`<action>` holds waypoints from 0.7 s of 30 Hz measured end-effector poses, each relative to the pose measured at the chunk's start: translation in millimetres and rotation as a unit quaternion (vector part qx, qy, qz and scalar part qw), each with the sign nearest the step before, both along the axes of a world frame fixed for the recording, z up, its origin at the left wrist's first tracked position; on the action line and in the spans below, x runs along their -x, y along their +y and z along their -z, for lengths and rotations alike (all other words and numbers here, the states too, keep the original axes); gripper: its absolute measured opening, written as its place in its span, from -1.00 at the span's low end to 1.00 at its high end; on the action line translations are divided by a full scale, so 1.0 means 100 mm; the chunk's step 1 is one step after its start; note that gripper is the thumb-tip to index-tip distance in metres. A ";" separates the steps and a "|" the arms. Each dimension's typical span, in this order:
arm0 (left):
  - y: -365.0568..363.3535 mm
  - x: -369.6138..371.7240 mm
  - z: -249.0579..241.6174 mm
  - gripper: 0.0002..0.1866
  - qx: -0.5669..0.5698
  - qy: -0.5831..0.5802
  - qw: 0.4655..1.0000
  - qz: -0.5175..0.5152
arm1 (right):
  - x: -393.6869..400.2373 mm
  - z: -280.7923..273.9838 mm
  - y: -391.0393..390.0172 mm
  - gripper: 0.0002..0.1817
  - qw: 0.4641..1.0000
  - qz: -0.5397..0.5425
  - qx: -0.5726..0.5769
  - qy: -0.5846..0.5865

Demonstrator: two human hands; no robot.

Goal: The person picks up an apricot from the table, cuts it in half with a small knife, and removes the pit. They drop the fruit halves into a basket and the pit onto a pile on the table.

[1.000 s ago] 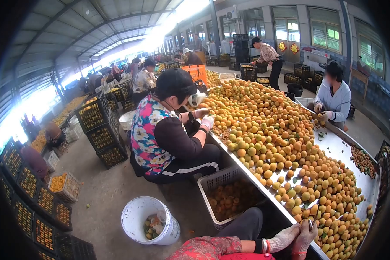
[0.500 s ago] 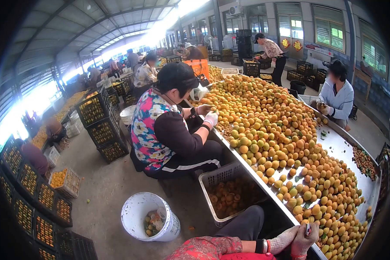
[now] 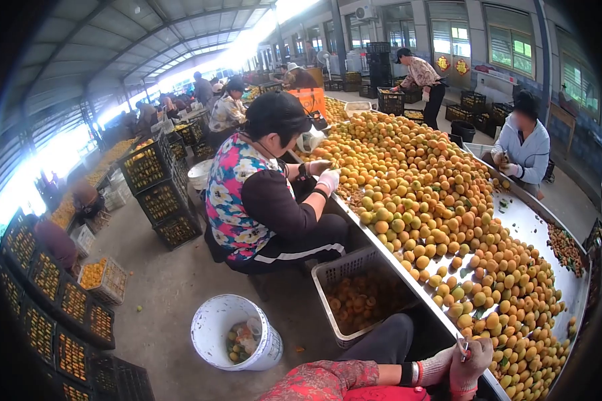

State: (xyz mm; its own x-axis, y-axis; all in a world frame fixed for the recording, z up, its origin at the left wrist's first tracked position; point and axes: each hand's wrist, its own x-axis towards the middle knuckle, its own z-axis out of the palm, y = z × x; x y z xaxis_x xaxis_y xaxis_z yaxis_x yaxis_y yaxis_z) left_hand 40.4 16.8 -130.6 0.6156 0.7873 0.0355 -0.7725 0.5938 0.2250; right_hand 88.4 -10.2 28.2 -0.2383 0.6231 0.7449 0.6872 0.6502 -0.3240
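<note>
Both my hands wear pale knit gloves and meet at the near edge of the metal table (image 3: pixel 418 289), beside a wide heap of apricots (image 3: pixel 441 220). My right hand (image 3: pixel 471 365) is closed around a small metal tool (image 3: pixel 463 347) with a thin tip pointing up. My left hand (image 3: pixel 436 367) presses in against it with curled fingers, largely covered by the right hand; what it holds is hidden. Below the table edge, left of my hands, a pale plastic crate (image 3: pixel 329 299) contains apricot pieces.
A white bucket (image 3: pixel 211 341) with scraps in it stands on the floor. A co-worker in a floral vest (image 3: pixel 237 194) sits close on my left; another in a light blue jacket (image 3: pixel 532 154) sits across the table. Stacked black crates (image 3: pixel 159 197) line the left side.
My right hand has turned a little, so the metal tool's thin tip now shows pointing up. My hands stay together at the table edge. The view has shifted slightly.
</note>
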 end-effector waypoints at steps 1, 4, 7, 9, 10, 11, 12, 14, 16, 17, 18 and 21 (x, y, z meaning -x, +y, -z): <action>0.05 -0.03 0.05 -0.75 0.017 -0.020 1.000 0.000 | -0.01 0.03 0.01 -0.79 1.000 0.011 0.006 -0.006; -0.10 0.20 -0.28 -0.72 0.000 -0.148 0.989 0.005 | -0.01 0.01 -0.02 -0.79 0.999 -0.034 0.023 0.027; -0.36 0.56 -1.21 -0.54 0.092 0.086 0.990 -0.071 | -0.10 0.02 -0.05 -0.67 0.996 -0.018 0.077 0.044; -0.28 0.60 -0.99 -0.53 0.018 0.125 0.986 -0.113 | -0.14 -0.24 -0.10 -0.59 0.991 -0.070 0.114 0.024; -0.27 0.60 -1.05 -0.54 0.045 0.129 0.986 -0.093 | -0.17 -0.22 -0.11 -0.54 0.988 -0.074 0.128 0.034; -0.31 0.61 -1.15 -0.53 0.053 0.140 0.986 -0.075 | -0.21 -0.18 -0.12 -0.53 0.988 -0.072 0.130 0.040; -0.32 0.63 -1.23 -0.52 0.056 0.155 0.984 -0.066 | -0.25 -0.14 -0.11 -0.52 0.988 -0.079 0.127 0.048; -0.32 0.56 -1.23 -0.52 0.075 0.152 0.983 -0.072 | -0.34 -0.09 -0.12 -0.54 0.982 -0.093 0.145 0.074; -0.30 0.51 -1.14 -0.51 0.133 0.188 0.969 -0.088 | -0.43 0.12 -0.17 -0.57 0.919 -0.064 0.297 0.252; -0.29 0.57 -1.08 -0.49 0.109 0.148 0.982 -0.039 | -0.41 -0.15 -0.22 -0.64 0.744 -0.046 0.492 0.450; -0.32 0.51 -1.25 -0.47 0.136 0.166 0.975 -0.056 | -0.49 -0.20 -0.22 -0.67 0.704 -0.057 0.506 0.495; -0.29 0.52 -1.29 -0.51 0.126 0.163 0.978 -0.030 | -0.63 -0.16 -0.19 -0.67 0.647 -0.027 0.523 0.554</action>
State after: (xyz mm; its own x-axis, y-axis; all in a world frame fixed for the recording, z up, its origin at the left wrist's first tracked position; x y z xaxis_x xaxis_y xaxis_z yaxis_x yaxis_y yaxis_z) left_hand -11.3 -12.4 -1.9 0.5133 0.7811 -0.3555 -0.7198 0.6174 0.3174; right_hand 151.1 -29.4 43.9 0.0375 0.9377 -0.3453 -0.3580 -0.3101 -0.8808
